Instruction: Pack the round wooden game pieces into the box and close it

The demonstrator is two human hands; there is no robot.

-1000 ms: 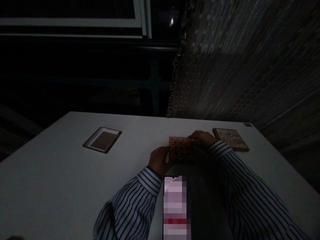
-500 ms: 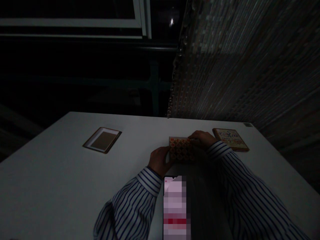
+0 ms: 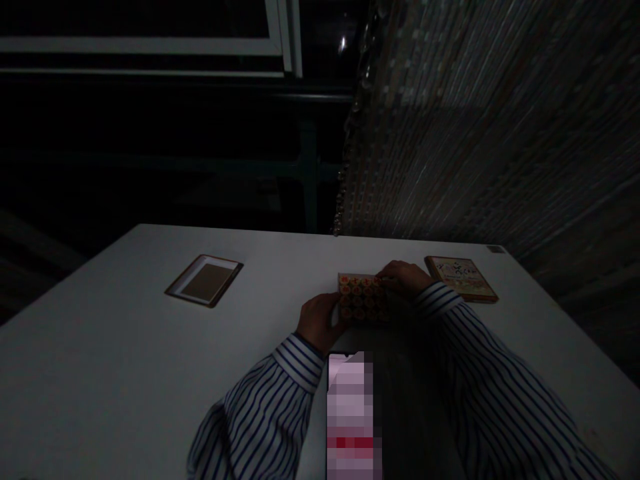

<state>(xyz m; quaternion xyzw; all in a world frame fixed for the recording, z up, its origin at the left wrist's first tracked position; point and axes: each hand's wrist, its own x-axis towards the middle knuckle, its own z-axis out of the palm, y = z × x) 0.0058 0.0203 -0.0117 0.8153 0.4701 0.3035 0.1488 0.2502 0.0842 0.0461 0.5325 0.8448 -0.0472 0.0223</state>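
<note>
A small box of Chinese chess pieces (image 3: 363, 300) lies on the white table, its round wooden discs packed in rows, the far ones marked in red. My left hand (image 3: 320, 321) grips the box's left side, thumb at the near corner and fingers along the edge. At the far right corner, my right hand (image 3: 404, 277) holds the box, its fingertips over the rim. Shadow darkens the near rows and the right side. Below the box stands a lit phone (image 3: 350, 413), its screen pixelated.
A shallow box lid or tray (image 3: 203, 280) with a brown inside lies at the left of the white table (image 3: 100, 373). On the right lies a flat printed box (image 3: 465, 279). A bead curtain (image 3: 450, 133) hangs beyond the table's far right edge.
</note>
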